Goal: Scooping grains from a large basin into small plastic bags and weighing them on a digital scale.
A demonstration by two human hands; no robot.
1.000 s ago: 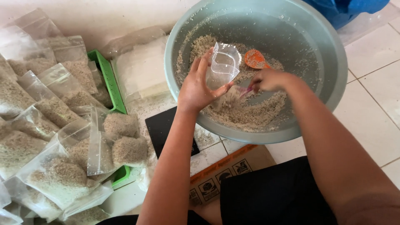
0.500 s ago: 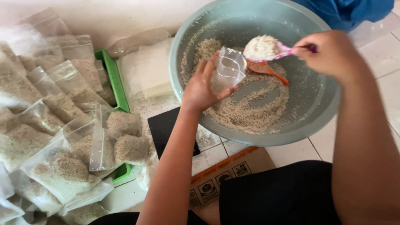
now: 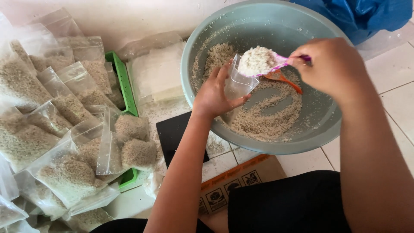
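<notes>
Your left hand [image 3: 213, 95] holds a small clear bag [image 3: 239, 82] open at frame centre; your right hand [image 3: 332, 64] grips a heaped pink spoon [image 3: 263, 61] above the grey basin [image 3: 215, 39] on white tiled floor [image 3: 396, 64]

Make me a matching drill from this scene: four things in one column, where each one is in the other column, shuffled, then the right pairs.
Things
1. pink spoon
2. small clear bag
3. orange scoop
4. filled bags

Places
A. lying in the grey basin
B. in the left hand
C. piled at the left
D. in the right hand, heaped with grain

Pairs: 1-D, 2-B, 3-A, 4-C
</notes>
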